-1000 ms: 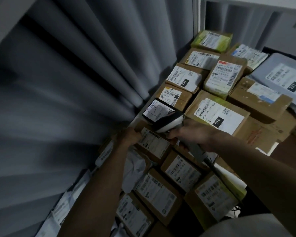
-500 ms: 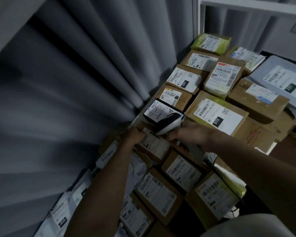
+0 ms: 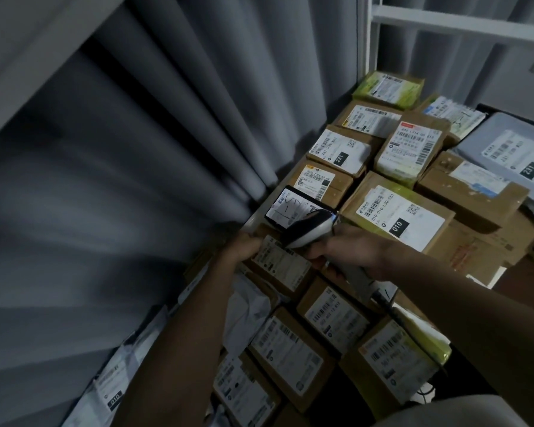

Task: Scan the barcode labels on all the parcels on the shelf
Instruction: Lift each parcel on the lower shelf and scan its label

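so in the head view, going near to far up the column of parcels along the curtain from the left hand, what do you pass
left hand on the box with the white label → black parcel under the scanner nose → box with yellow-cornered label → box marked 231 → box with a long label → green packet

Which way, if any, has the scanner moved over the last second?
No. The scanner in the right hand still overlaps the same near corner of the black parcel; only the view has shifted slightly.
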